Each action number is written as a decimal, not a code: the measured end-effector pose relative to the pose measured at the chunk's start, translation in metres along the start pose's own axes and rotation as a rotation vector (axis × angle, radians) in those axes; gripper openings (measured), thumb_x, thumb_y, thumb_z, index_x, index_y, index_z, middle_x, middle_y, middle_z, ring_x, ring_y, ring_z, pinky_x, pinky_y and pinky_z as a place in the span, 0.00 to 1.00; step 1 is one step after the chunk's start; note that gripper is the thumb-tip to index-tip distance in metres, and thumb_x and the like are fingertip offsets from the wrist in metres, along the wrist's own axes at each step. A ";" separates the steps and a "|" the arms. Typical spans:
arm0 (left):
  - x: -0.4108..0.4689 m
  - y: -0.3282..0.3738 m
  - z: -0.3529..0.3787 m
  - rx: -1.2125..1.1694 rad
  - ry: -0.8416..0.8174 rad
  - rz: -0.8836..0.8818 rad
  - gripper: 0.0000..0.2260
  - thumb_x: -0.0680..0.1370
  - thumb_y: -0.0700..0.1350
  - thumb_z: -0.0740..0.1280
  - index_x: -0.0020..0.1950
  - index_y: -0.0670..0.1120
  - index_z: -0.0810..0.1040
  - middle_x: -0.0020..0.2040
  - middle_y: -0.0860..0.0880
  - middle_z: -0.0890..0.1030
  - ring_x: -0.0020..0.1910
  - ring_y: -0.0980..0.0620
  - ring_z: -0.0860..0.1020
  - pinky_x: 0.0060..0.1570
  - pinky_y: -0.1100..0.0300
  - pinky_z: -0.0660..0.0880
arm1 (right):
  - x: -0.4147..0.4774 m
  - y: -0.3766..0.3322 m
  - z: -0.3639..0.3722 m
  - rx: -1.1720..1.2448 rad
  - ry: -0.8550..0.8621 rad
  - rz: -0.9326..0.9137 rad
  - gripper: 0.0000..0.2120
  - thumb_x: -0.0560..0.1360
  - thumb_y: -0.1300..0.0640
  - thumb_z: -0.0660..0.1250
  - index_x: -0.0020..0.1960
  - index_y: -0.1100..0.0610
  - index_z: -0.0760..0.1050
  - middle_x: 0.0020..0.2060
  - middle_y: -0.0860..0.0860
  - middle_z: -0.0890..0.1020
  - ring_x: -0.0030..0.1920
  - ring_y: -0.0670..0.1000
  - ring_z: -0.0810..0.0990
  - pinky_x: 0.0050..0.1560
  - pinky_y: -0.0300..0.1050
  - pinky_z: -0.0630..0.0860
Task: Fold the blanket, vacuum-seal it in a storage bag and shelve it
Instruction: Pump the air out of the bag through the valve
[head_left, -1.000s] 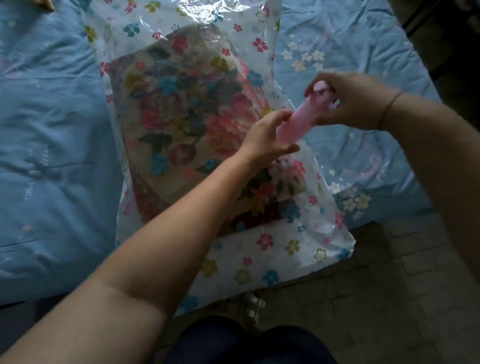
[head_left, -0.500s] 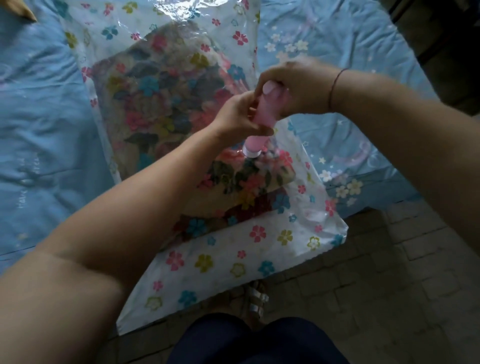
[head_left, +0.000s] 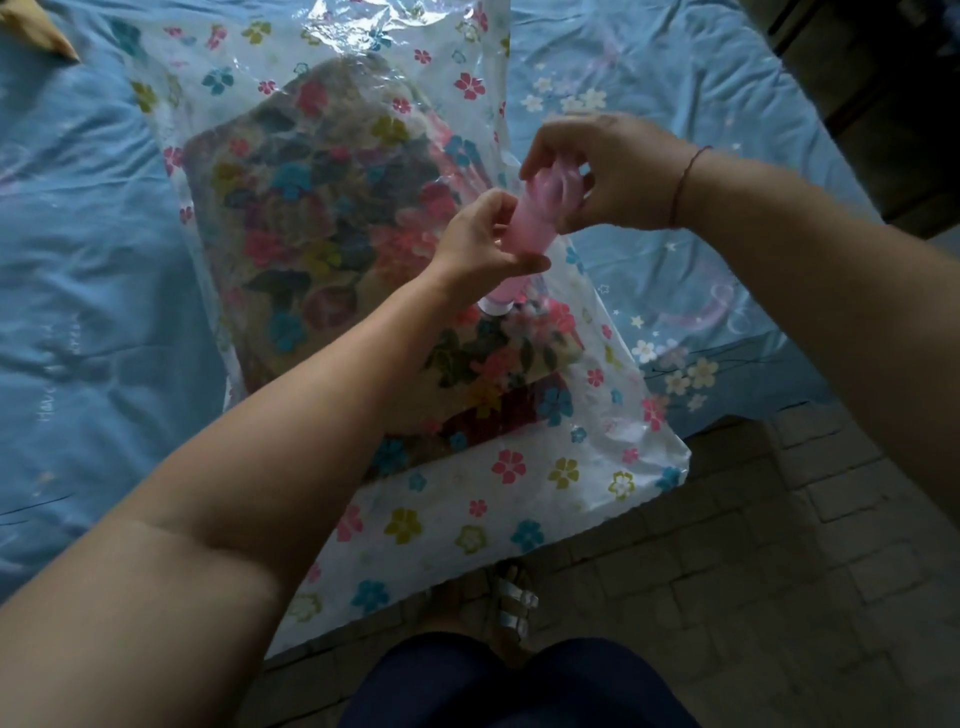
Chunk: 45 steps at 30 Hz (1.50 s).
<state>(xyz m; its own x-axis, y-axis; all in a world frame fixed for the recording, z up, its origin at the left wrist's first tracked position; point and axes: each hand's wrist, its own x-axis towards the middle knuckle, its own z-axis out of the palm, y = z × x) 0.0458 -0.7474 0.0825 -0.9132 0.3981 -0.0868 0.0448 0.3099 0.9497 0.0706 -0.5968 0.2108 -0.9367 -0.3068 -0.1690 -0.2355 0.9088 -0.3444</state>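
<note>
Your left hand (head_left: 483, 244) is curled round the lower barrel of the pink pump (head_left: 524, 228), a smooth plastic tube leaning to the right, and your right hand (head_left: 618, 171) pinches its top end. The pump's white tip sits on the storage bag (head_left: 467, 519). That's clear crinkly plastic printed with little flowers, lying on the bed (head_left: 78, 260) with its wrinkled blue sheet, near edge hanging over the brick-patterned floor (head_left: 779, 571). Inside, the folded blanket (head_left: 322, 223) shows as a fuzzy floral slab. Thin thread bracelet (head_left: 685, 182) on your right wrist.
</note>
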 end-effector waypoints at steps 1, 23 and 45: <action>0.001 -0.003 -0.003 0.001 -0.024 0.009 0.22 0.65 0.41 0.80 0.55 0.45 0.77 0.54 0.45 0.83 0.54 0.47 0.81 0.57 0.50 0.79 | 0.001 0.000 -0.002 -0.024 -0.011 -0.014 0.22 0.67 0.66 0.73 0.59 0.54 0.77 0.54 0.52 0.77 0.52 0.52 0.74 0.54 0.51 0.77; 0.000 -0.001 -0.007 0.040 -0.018 0.008 0.24 0.65 0.47 0.78 0.58 0.43 0.78 0.56 0.43 0.77 0.55 0.45 0.79 0.58 0.45 0.77 | 0.005 -0.019 0.007 -0.180 -0.029 0.160 0.39 0.71 0.46 0.72 0.76 0.45 0.58 0.71 0.57 0.63 0.69 0.60 0.67 0.67 0.53 0.68; -0.004 0.001 -0.010 0.039 -0.130 0.005 0.32 0.64 0.53 0.79 0.65 0.46 0.74 0.58 0.47 0.81 0.57 0.50 0.80 0.58 0.52 0.79 | 0.009 -0.006 0.011 -0.149 0.123 0.241 0.21 0.74 0.38 0.66 0.50 0.57 0.74 0.44 0.54 0.73 0.45 0.55 0.71 0.44 0.46 0.66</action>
<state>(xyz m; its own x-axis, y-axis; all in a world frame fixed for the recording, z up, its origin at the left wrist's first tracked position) 0.0455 -0.7573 0.0873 -0.8529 0.5075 -0.1223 0.0677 0.3398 0.9381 0.0668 -0.6083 0.2009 -0.9923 -0.0487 -0.1136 -0.0292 0.9854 -0.1675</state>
